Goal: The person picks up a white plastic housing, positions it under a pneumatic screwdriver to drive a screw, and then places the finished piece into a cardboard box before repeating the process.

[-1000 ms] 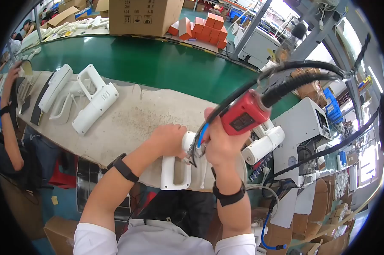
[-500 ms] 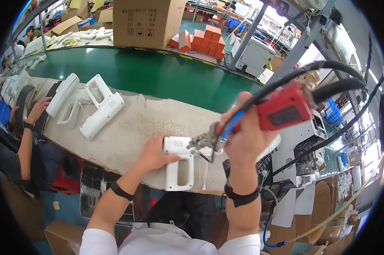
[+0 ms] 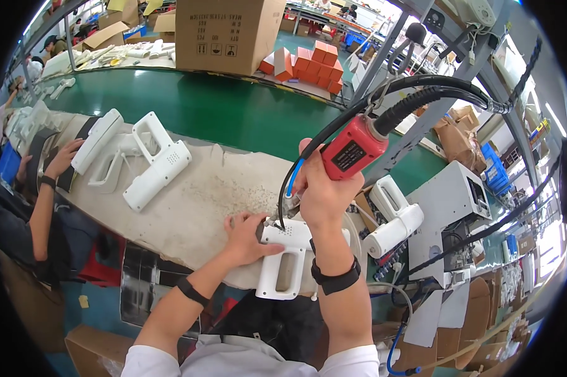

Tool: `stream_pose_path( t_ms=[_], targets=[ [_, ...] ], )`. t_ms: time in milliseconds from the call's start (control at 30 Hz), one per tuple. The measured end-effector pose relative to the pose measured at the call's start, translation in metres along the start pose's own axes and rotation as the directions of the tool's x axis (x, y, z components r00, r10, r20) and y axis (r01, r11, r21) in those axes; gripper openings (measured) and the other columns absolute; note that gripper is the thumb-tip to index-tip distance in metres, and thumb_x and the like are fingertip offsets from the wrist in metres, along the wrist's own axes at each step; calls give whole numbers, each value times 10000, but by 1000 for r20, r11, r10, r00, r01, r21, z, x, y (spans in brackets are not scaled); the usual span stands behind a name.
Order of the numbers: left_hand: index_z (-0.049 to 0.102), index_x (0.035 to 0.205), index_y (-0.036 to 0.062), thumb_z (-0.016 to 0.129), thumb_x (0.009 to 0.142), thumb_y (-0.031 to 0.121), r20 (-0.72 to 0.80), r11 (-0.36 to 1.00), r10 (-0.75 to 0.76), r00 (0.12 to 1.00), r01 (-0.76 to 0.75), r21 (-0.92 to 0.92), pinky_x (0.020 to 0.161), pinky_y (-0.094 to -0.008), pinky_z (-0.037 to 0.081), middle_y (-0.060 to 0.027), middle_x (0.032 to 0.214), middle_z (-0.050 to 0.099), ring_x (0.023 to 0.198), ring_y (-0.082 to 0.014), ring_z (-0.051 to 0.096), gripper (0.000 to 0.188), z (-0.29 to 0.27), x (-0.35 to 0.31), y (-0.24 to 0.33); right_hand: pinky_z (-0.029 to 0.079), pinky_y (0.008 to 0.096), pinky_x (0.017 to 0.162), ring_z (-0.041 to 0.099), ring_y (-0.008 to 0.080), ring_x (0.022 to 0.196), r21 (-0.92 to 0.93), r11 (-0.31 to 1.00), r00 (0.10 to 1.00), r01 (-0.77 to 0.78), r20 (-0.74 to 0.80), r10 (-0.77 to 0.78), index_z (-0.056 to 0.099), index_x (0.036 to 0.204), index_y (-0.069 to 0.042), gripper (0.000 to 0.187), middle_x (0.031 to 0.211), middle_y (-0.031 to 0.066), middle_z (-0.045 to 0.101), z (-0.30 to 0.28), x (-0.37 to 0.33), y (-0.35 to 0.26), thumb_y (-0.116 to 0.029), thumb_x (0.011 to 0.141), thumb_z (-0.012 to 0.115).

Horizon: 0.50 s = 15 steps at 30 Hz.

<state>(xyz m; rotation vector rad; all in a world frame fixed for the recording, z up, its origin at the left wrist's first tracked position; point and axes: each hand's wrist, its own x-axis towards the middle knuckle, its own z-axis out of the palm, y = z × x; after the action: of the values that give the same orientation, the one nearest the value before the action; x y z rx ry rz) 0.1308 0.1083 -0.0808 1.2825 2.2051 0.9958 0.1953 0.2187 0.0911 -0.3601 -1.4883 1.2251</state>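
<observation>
My right hand point(image 3: 326, 196) is wrapped around a red power screwdriver point(image 3: 354, 149) with black and blue hoses. Its metal nose, partly hidden by my hand, is at the vented end of a white plastic housing point(image 3: 268, 275) with a loop handle. I cannot tell whether the bit touches a screw. The housing lies on the bench near its front edge, handle toward me. My left hand point(image 3: 244, 239) grips its left end, thumb on the near side and fingers on the far side. My right wrist hides the housing's right part.
Similar white housings point(image 3: 158, 169) lie to the left, beside a co-worker's hand point(image 3: 64, 160). Another white housing point(image 3: 393, 220) rests at the right, near a grey-white machine point(image 3: 450, 204). A green conveyor belt point(image 3: 221, 100) runs behind the bench point(image 3: 202, 179). The screwdriver hangs from a hook point(image 3: 378, 94).
My right hand has brought the screwdriver left and down, onto the vented end of the housing. My left hand and the housing sit slightly further right and lower in the picture.
</observation>
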Motion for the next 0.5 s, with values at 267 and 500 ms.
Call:
stream_pose_path(
  t_ms=[267, 500],
  targets=[
    [571, 1218, 101, 773, 626, 581, -56, 992, 106, 993, -109, -60, 1062, -534, 61, -128, 1111, 562, 1217, -266, 367, 788, 1, 2, 8, 371, 222, 423, 499, 77, 446, -28, 998, 996, -50, 75, 52, 617, 796, 8, 122, 574, 20, 562, 10, -13, 18, -80, 868, 661],
    [488, 1332, 102, 774, 628, 550, -192, 998, -40, 981, 29, -60, 1077, -548, 67, -107, 1154, 571, 1240, -269, 382, 883, 14, 5, 6, 368, 233, 405, 511, 92, 441, 106, 992, 998, 70, -4, -70, 594, 870, 14, 90, 609, 40, 575, -1, -12, -34, -52, 867, 654]
  ],
)
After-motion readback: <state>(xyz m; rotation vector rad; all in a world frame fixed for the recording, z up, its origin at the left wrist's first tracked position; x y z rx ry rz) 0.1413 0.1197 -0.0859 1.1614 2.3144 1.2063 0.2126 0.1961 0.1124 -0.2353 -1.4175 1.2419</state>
